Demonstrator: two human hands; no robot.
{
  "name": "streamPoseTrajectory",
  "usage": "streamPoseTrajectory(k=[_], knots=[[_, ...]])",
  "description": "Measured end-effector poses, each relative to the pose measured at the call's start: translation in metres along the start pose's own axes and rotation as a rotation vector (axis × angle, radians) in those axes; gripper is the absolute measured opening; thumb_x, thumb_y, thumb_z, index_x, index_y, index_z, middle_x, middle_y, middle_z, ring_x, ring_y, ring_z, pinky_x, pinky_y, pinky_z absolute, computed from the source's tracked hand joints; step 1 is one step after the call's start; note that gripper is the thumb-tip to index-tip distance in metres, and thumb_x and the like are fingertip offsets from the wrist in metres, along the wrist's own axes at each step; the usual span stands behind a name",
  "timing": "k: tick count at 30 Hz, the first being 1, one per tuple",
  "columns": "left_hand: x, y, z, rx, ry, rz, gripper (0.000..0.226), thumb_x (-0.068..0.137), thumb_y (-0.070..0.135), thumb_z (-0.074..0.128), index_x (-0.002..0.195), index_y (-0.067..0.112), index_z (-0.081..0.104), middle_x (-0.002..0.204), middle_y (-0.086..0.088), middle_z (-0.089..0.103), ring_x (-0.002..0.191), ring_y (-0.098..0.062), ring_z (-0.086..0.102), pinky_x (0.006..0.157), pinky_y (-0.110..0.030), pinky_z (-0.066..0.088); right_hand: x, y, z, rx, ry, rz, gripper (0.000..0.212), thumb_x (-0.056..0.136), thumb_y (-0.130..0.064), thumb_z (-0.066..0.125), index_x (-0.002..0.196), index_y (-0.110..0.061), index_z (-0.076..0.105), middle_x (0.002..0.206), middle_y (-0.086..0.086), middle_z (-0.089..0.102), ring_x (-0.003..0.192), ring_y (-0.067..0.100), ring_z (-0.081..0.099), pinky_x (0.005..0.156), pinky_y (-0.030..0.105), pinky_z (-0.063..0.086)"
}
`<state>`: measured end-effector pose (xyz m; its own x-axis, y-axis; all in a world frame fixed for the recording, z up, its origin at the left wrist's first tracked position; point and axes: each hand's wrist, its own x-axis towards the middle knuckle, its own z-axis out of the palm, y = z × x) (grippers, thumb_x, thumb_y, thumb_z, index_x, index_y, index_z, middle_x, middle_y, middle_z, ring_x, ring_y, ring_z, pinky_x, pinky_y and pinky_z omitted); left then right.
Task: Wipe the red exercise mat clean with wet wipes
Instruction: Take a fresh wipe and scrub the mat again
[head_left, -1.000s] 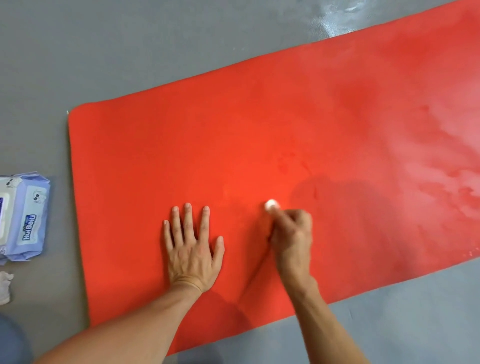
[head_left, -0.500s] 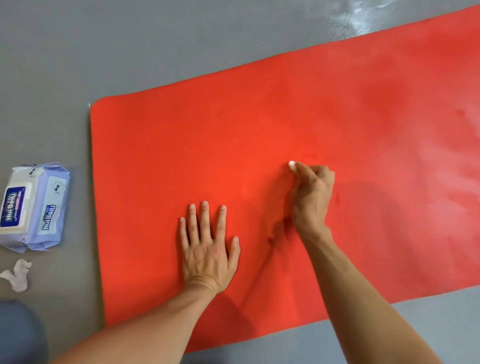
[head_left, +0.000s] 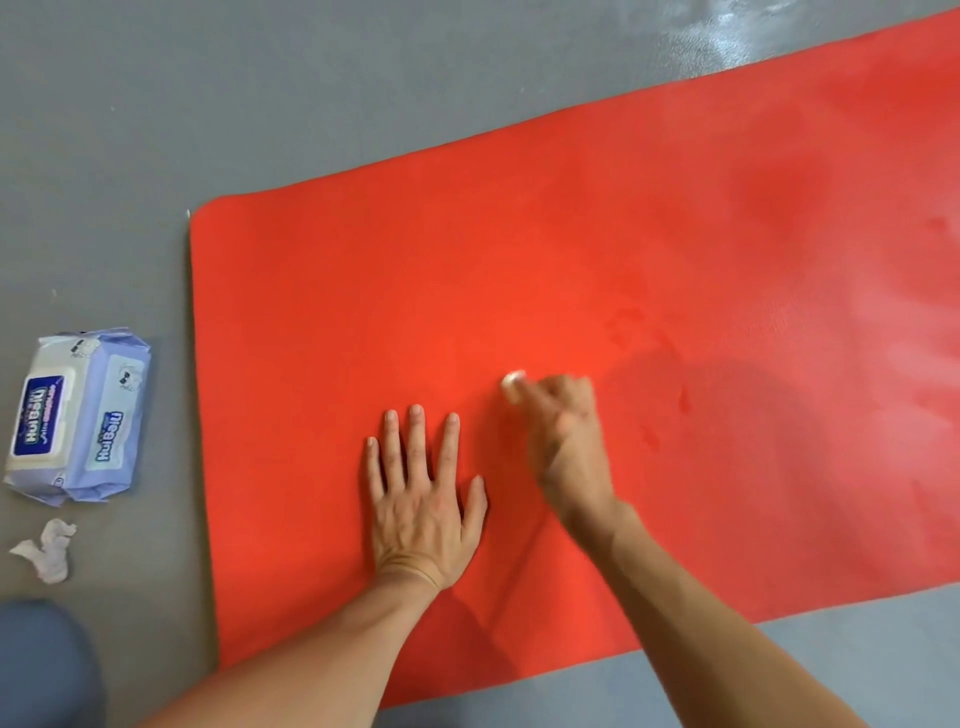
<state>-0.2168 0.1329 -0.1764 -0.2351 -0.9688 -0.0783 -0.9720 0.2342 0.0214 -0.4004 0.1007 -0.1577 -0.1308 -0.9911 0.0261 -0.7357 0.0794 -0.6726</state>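
Observation:
The red exercise mat (head_left: 571, 260) lies flat on the grey floor and runs off the right side of the view. My left hand (head_left: 423, 499) rests palm down on it near its front edge, fingers spread and straight. Just to its right, my right hand (head_left: 569, 447) grips a small balled white wet wipe (head_left: 513, 384) and presses it onto the mat. Only the wipe's tip shows past the curled fingers, and the hand is blurred. Damp streaks darken the mat to the right of my right hand.
A lilac pack of wet wipes (head_left: 78, 415) lies on the floor left of the mat. A crumpled used wipe (head_left: 47, 551) sits just in front of it. A blue-clad knee (head_left: 41, 665) shows at the bottom left corner. Wet sheen marks the floor beyond the mat's far edge.
My right hand pushed the wipe away across the mat, then drew it back toward my left hand. My left hand stayed planted. The view shifted slightly to the left.

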Motion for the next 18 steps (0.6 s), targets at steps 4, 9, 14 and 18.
streamPoseTrajectory(k=[4,9,14,18], knots=[[0.001,0.001,0.0,-0.01,0.013,-0.002,0.076,0.094,0.052,0.045,0.163,0.023,0.034,0.17,-0.019,0.024,0.159,-0.043,0.013,0.124,-0.064,0.017,-0.028,0.027,-0.027,-0.076,-0.059,-0.046,0.034,0.093,-0.009,0.059,0.123,-0.02,0.071,0.105,0.002,0.058,0.097,0.021,0.052,0.085,0.032,0.048],[0.001,-0.001,0.003,0.0,0.006,-0.006,0.075,0.096,0.054,0.044,0.164,0.024,0.031,0.171,-0.019,0.022,0.159,-0.043,0.011,0.125,-0.064,0.016,-0.031,0.042,-0.041,-0.11,0.339,0.299,0.021,0.101,-0.018,0.059,0.108,-0.011,0.076,0.087,0.003,0.058,0.085,0.029,0.053,0.074,0.02,0.032],[0.001,-0.001,0.002,-0.024,0.026,-0.005,0.072,0.098,0.054,0.042,0.163,0.026,0.034,0.171,-0.018,0.022,0.159,-0.042,0.011,0.125,-0.063,0.015,-0.073,0.0,-0.013,-0.009,0.004,-0.027,0.034,0.093,-0.006,0.064,0.123,-0.022,0.073,0.096,-0.004,0.056,0.088,0.017,0.049,0.075,0.021,0.044],[0.001,-0.001,0.003,-0.029,0.031,-0.009,0.071,0.099,0.055,0.04,0.163,0.028,0.033,0.171,-0.018,0.021,0.159,-0.042,0.011,0.125,-0.063,0.014,-0.044,0.047,-0.054,-0.116,0.32,0.272,0.017,0.098,-0.016,0.067,0.11,-0.018,0.079,0.087,0.005,0.061,0.084,0.028,0.054,0.074,0.026,0.04]])
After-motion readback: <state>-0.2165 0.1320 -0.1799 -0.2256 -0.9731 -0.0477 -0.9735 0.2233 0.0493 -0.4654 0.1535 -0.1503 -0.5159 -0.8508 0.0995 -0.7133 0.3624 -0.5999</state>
